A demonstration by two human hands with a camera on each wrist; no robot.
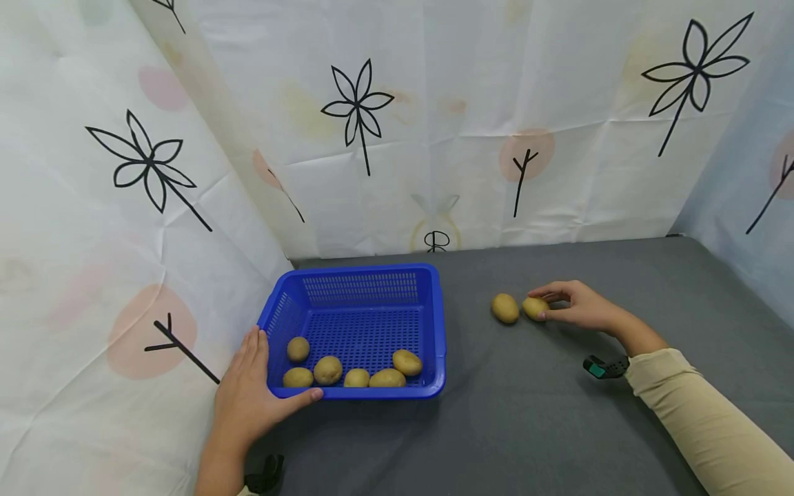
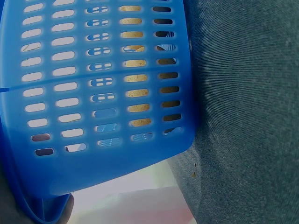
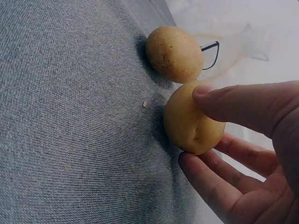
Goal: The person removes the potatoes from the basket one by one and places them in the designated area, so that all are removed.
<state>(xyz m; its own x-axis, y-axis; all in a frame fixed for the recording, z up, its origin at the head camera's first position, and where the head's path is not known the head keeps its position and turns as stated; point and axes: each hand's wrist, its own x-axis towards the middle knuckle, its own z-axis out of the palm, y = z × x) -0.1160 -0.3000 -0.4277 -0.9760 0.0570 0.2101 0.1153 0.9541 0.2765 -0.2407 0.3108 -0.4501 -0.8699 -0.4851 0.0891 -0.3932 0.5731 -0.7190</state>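
Observation:
My right hand (image 1: 577,305) pinches a small yellow potato (image 3: 189,123) between thumb and fingertips, low over the grey cloth. Another potato (image 1: 505,308) lies just to its left, and in the right wrist view it shows beyond the pinched one. My left hand (image 1: 251,393) rests at the near left corner of a blue plastic basket (image 1: 362,270), fingers straight along its left side and thumb on the front rim. Inside the basket, several potatoes (image 1: 327,370) lie along the near side. The left wrist view shows the basket's slotted wall (image 2: 112,168), yellow potato skin behind the slots.
Grey cloth (image 1: 496,427) covers the table. White printed curtains (image 1: 434,83) hang at the back and both sides, the left one close to the basket. A black band with a green patch (image 1: 604,367) is at the right wrist.

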